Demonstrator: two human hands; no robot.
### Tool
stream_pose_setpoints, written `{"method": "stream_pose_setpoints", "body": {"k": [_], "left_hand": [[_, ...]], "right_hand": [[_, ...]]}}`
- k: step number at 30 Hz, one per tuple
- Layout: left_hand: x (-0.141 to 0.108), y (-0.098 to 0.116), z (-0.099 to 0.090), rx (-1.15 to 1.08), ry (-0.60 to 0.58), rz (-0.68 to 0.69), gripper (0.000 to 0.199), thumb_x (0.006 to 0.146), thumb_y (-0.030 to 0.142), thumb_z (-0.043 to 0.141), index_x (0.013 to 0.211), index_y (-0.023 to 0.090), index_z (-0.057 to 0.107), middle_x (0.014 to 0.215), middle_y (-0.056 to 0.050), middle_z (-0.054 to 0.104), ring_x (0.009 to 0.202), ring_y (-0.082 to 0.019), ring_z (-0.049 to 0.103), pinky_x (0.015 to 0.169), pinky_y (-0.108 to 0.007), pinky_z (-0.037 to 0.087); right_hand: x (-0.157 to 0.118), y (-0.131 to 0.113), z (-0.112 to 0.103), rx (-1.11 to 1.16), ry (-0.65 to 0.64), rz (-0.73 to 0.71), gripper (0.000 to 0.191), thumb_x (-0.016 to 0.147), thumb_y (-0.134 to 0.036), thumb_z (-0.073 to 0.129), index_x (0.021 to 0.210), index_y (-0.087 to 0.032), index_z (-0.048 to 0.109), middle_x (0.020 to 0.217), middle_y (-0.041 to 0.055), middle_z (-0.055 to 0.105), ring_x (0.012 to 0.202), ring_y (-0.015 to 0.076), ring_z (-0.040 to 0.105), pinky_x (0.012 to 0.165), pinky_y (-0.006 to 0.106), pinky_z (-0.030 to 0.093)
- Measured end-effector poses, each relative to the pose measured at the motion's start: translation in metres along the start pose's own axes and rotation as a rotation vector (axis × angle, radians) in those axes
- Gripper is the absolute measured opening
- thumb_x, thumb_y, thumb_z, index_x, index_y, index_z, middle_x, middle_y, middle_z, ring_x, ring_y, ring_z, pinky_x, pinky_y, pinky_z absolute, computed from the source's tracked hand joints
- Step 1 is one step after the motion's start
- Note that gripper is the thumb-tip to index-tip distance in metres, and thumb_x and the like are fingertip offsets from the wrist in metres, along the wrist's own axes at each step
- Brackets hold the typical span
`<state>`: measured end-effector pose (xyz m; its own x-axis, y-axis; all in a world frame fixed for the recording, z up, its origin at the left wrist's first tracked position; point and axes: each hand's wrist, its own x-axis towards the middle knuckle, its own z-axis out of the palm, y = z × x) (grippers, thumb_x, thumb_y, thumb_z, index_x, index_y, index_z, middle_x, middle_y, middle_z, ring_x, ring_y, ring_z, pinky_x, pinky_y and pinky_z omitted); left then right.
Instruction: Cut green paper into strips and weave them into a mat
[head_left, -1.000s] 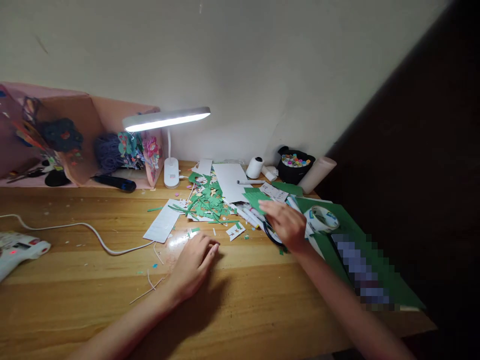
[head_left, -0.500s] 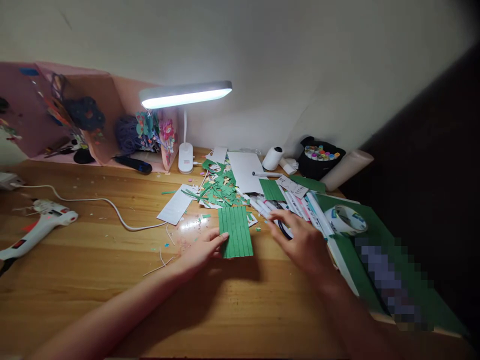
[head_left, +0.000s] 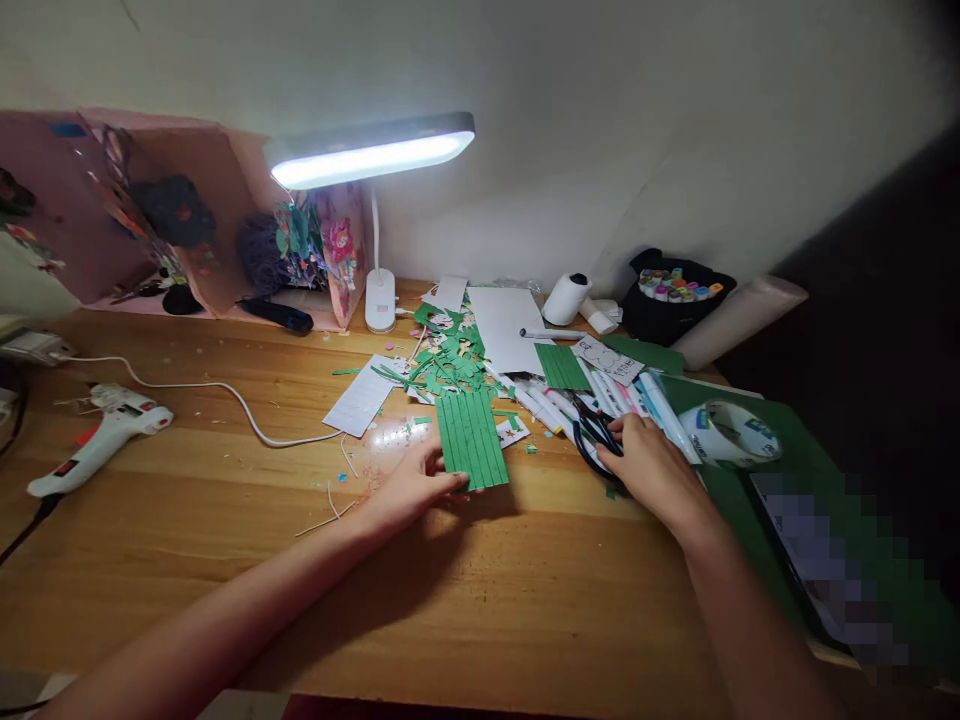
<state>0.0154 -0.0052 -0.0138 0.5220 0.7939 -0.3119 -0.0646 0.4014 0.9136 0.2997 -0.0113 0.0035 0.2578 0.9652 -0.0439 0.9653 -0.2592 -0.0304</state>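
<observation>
My left hand (head_left: pixel 420 485) pinches a green card with parallel lines (head_left: pixel 472 440) by its lower left corner, thumb on top, and holds it over the table. At the right, my right hand (head_left: pixel 649 460) has its thumb and fingers closed at the handles of black-handled scissors (head_left: pixel 589 455). The scissors lie beside several markers (head_left: pixel 544 408), their blades pointing away among them. A second green lined card (head_left: pixel 562 367) rests behind the scissors. Green paper scraps (head_left: pixel 454 360) are heaped beyond the held card.
A glue gun (head_left: pixel 105 440) and white cable (head_left: pixel 225 388) lie at left. A lit lamp (head_left: pixel 375 150) hangs over the back near a pink box (head_left: pixel 225 200). Tape roll (head_left: pixel 727 432), marker pouch (head_left: pixel 667 310), thread spool (head_left: pixel 566 298) and a pixelated device (head_left: pixel 817 570) are at right.
My right hand has moved right and closed at the scissors' handles. My left hand still holds the green card, now tilted slightly differently. The view has shifted a little.
</observation>
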Motion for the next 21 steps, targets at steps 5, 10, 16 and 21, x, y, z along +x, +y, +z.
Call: {"method": "stream_pose_setpoints", "body": {"k": [5,10,16,21], "left_hand": [[0.0017,-0.0023,0.0003,0.004,0.003,0.004,0.037,0.068,0.026,0.07,0.1,0.014,0.055,0.09,-0.008,0.069,0.079,-0.019,0.067,0.067,-0.028,0.051],[-0.0005,-0.0013,0.0009,-0.02,0.003,-0.004,0.044,0.067,0.026,0.072,0.105,0.015,0.052,0.091,-0.008,0.068,0.078,-0.019,0.067,0.069,-0.029,0.052],[-0.0037,0.0016,0.0038,-0.028,-0.017,-0.018,0.048,0.07,0.033,0.071,0.11,0.017,0.052,0.092,-0.008,0.067,0.081,-0.019,0.066,0.07,-0.03,0.051],[-0.0046,0.0048,0.0028,-0.005,-0.002,0.018,0.043,0.076,0.043,0.062,0.111,0.018,0.054,0.09,-0.006,0.067,0.078,-0.019,0.064,0.068,-0.03,0.05]], "right_hand": [[0.0034,0.0032,0.0027,-0.026,-0.066,-0.018,0.026,0.086,-0.03,0.051,0.1,-0.008,0.055,0.104,0.0202,0.061,0.096,0.0317,0.062,0.073,0.034,0.045],[0.0045,0.0046,0.0031,-0.02,-0.042,-0.023,0.024,0.084,-0.029,0.051,0.098,-0.01,0.056,0.102,0.0183,0.062,0.093,0.0299,0.062,0.069,0.032,0.044],[0.005,0.0046,0.004,-0.018,0.008,-0.035,0.022,0.081,-0.03,0.052,0.093,-0.012,0.056,0.097,0.0172,0.064,0.088,0.0289,0.063,0.067,0.032,0.043],[0.0042,0.0093,0.002,0.006,0.048,-0.027,0.022,0.076,-0.032,0.054,0.088,-0.014,0.055,0.091,0.0148,0.065,0.085,0.0281,0.062,0.066,0.032,0.043]]}}
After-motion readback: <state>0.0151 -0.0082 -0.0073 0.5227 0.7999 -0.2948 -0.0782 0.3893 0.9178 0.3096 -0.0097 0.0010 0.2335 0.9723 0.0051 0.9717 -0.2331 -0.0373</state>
